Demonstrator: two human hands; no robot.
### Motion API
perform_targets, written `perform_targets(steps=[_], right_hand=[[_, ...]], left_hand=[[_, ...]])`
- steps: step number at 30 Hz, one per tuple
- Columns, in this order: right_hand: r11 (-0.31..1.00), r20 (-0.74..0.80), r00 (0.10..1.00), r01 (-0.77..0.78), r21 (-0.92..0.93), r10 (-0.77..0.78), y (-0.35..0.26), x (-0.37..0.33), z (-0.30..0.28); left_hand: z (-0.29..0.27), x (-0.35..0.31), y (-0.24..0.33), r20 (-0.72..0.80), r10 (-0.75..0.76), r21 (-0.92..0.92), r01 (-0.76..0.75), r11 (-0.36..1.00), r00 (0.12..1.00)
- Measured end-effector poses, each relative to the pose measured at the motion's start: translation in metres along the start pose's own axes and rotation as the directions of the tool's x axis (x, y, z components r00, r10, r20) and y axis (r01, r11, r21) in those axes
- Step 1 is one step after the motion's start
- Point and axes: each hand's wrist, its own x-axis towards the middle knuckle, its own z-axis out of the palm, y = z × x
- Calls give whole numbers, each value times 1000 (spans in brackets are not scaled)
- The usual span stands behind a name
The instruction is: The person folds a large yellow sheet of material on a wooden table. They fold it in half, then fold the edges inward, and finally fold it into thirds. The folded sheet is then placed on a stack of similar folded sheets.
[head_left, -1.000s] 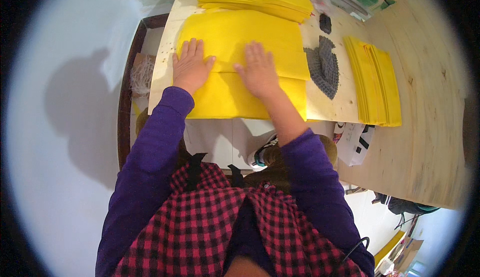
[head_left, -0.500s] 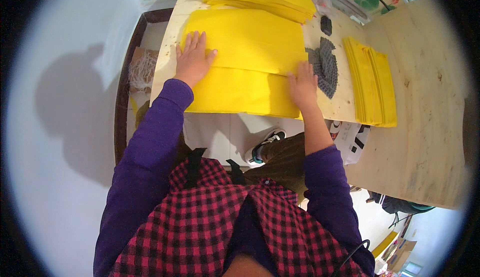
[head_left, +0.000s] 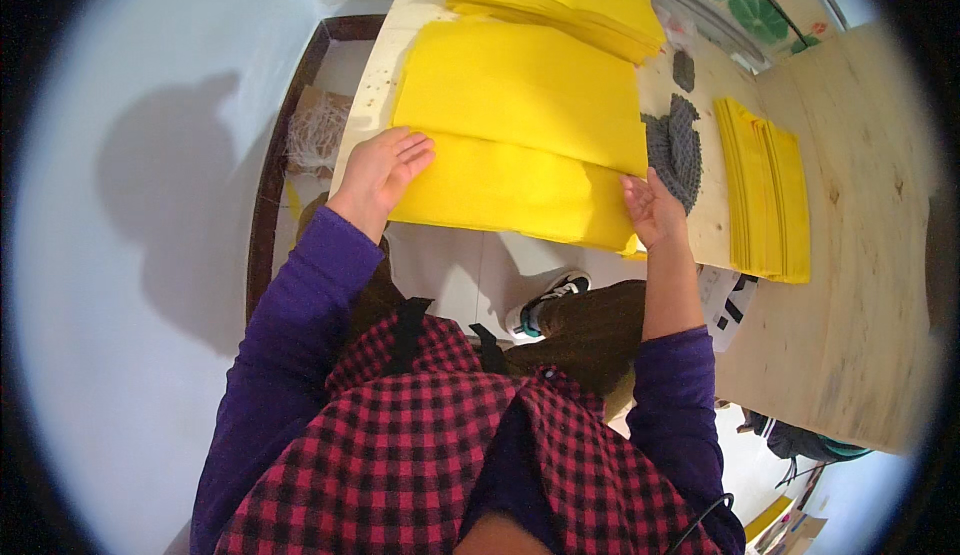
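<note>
A folded yellow cloth (head_left: 520,90) lies on the wooden table, its near flap reaching the front edge. At its left side is my left hand (head_left: 382,175), turned on edge, fingers stretched out and slightly bent, with nothing gripped. My right hand (head_left: 657,211) is at the right end of the cloth's fold line, palm partly turned up and fingers loosely apart. Whether its fingertips touch the cloth I cannot tell. Behind this cloth sits a thick stack of yellow cloth (head_left: 560,0).
Right of the cloth lies a dark grey knitted piece (head_left: 681,150), with a smaller grey piece (head_left: 683,71) beyond it. Farther right are folded yellow cloths (head_left: 765,195) beside an upright wooden panel (head_left: 850,235). A white bag (head_left: 728,307) shows below the table edge.
Both hands have come off the top of the cloth and moved nearer to me, out to its sides, turning from palm-down. The view has shifted slightly.
</note>
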Motion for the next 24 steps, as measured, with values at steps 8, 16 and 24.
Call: perform_targets(steps=[8,16,24], right_hand=[[993,7,1000,12,-115,-12,-6,33,-7],[958,34,984,176,-225,-172,-24,18,10],[942,159,983,140,-303,-95,-2,-24,-17]], left_hand=[[11,18,4,-101,-5,38,9,999,995],[21,34,26,-63,114,166,-102,981,991],[-18,-12,27,-26,35,266,-27,964,999]])
